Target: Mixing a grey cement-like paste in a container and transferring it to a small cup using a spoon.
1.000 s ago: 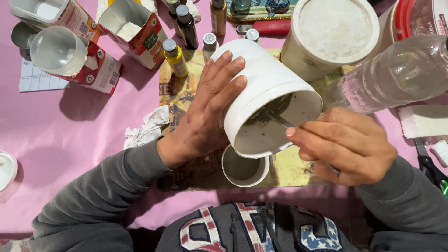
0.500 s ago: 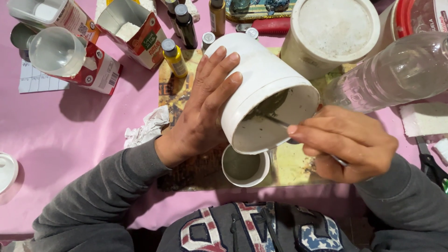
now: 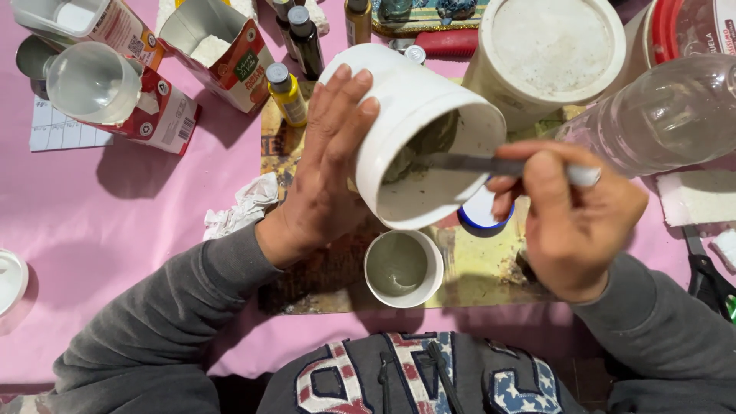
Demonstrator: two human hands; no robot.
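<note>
My left hand [image 3: 326,172] grips a white plastic tub [image 3: 418,130], tilted with its mouth toward me, grey paste inside. My right hand [image 3: 571,218] holds a thin metal spatula [image 3: 479,163] whose blade reaches into the tub's mouth. Just below the tub stands a small white cup [image 3: 402,268] with greyish paste in it, on a stained board [image 3: 475,268]. A blue-rimmed lid [image 3: 479,215] lies between the tub and my right hand.
Cut cartons [image 3: 218,46], a clear cup [image 3: 92,80] and small paint bottles [image 3: 287,92] stand at the back left. A lidded white bucket [image 3: 548,50] and a clear plastic bottle [image 3: 659,119] sit at the right. Crumpled tissue [image 3: 241,207] lies left; scissors [image 3: 709,280] at the right edge.
The tub has tilted up so its mouth faces me more. My right hand has moved right and now pokes the spatula into the tub. The blue-rimmed lid has come into sight.
</note>
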